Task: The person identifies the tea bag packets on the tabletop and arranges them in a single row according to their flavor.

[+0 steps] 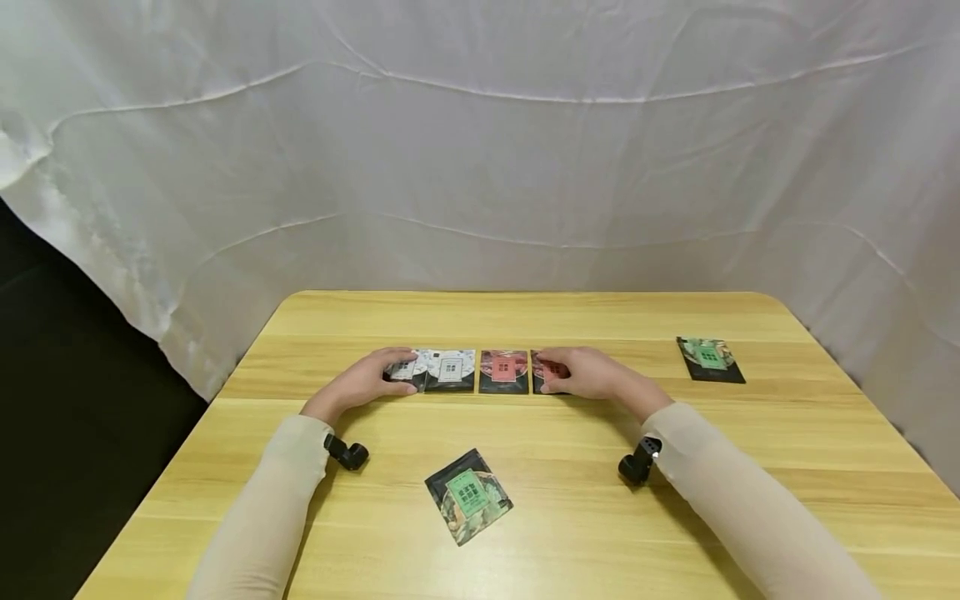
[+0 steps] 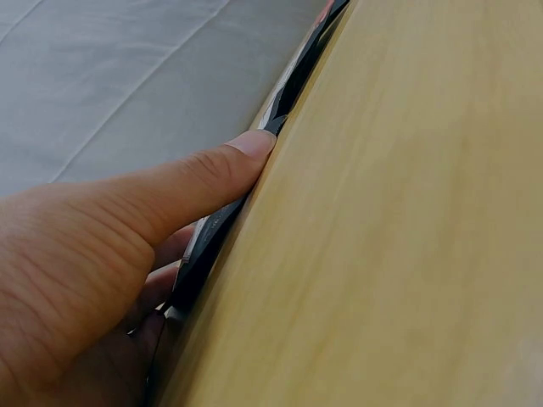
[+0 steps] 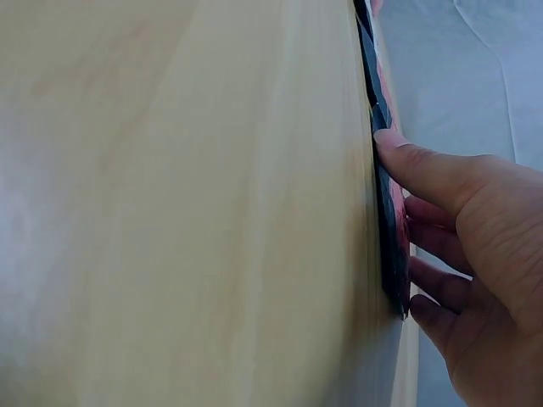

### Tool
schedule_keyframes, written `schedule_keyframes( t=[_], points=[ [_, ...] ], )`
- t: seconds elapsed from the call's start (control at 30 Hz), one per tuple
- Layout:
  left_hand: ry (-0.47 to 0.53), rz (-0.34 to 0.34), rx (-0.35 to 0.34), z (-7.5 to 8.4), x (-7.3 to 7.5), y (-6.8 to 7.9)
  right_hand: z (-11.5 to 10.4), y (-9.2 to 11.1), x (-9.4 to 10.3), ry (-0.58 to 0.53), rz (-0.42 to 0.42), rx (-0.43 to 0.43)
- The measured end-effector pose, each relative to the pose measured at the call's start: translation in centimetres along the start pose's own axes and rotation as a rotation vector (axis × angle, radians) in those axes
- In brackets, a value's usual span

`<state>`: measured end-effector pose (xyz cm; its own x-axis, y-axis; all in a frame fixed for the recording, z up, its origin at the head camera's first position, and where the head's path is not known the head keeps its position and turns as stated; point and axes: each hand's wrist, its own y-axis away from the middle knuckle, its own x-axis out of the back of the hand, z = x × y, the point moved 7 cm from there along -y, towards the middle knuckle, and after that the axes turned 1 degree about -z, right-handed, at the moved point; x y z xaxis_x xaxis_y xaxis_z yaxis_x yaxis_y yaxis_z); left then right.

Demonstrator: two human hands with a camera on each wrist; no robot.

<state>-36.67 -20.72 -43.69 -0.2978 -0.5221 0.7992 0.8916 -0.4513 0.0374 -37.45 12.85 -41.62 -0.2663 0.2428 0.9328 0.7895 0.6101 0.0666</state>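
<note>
In the head view a row of flat black sachets lies across the table: two with white labels on the left, two with red labels on the right. My left hand (image 1: 362,379) holds the outermost white-label sachet (image 1: 403,371), thumb at its near edge and fingers towards its far edge, partly covering it. Beside it lies the second white-label sachet (image 1: 450,371), then a red-label sachet (image 1: 504,372). With thumb and fingers my right hand (image 1: 588,372) grips the outermost red-label sachet (image 3: 390,225) by its edges, hiding much of it.
A green-label sachet (image 1: 469,497) lies turned at an angle on the near part of the wooden table (image 1: 360,542). Another green-label sachet (image 1: 710,360) is at the far right. A pale cloth (image 1: 480,183) hangs behind the table's far edge.
</note>
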Motion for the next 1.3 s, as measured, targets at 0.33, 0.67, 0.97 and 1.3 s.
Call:
schedule_keyframes(
  t=[0.33,0.67,0.97,1.3],
  points=[
    [-0.010,0.011,-0.010,0.4,0.1,0.0,-0.5,-0.5,-0.1,0.018,0.003,0.020],
    [-0.003,0.006,-0.006,0.6,0.1,0.1,-1.5,0.5,0.8,0.041,0.073,0.044],
    [-0.012,0.006,-0.006,0.2,0.1,0.0,-3.9,1.8,0.8,0.011,0.120,0.107],
    [-0.011,0.002,-0.008,0.3,0.0,0.1,-7.1,3.3,-0.3,-0.048,0.085,0.149]
  ],
)
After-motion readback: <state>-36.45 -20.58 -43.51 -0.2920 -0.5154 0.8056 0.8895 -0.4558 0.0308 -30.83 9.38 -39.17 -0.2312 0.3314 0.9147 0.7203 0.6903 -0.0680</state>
